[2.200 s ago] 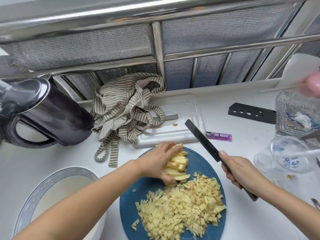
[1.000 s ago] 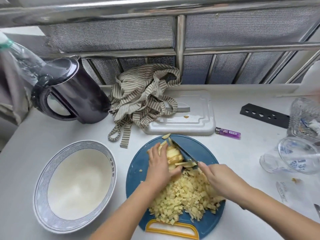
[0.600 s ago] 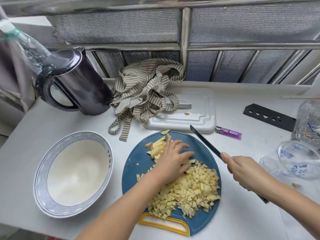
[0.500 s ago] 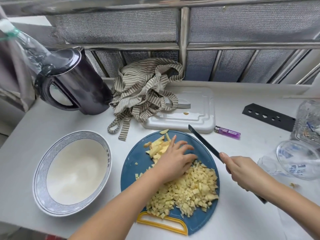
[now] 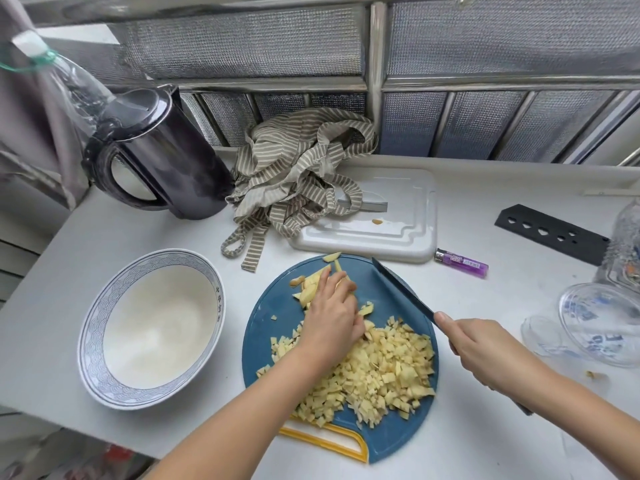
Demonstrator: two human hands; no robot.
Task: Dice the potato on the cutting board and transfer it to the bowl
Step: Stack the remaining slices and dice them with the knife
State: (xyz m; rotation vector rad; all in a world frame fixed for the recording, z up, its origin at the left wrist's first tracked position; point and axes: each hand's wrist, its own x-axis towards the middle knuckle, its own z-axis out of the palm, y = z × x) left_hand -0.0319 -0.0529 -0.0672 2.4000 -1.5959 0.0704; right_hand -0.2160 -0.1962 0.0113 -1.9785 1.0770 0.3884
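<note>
A round blue cutting board (image 5: 266, 337) with a yellow handle lies in the middle of the counter. A heap of diced potato (image 5: 377, 372) covers its near right half. Uncut potato strips (image 5: 311, 285) lie at its far edge. My left hand (image 5: 332, 317) has its fingers curled over those strips. My right hand (image 5: 485, 351) grips the handle of a dark knife (image 5: 401, 289), whose blade slants over the board's far right rim. The white bowl (image 5: 152, 327) with a blue patterned rim stands left of the board and holds no potato.
A black kettle (image 5: 162, 157) stands far left, a striped cloth (image 5: 298, 174) beside it overlaps a white plastic board (image 5: 401, 216). A purple lighter (image 5: 462, 263), a black blade sheath (image 5: 550, 233) and clear glass containers (image 5: 602, 323) sit to the right. The counter's edge runs close on the left.
My left hand has slid from the diced heap back to the uncut strips and curled over them. The knife stays lifted off the potato at the right.
</note>
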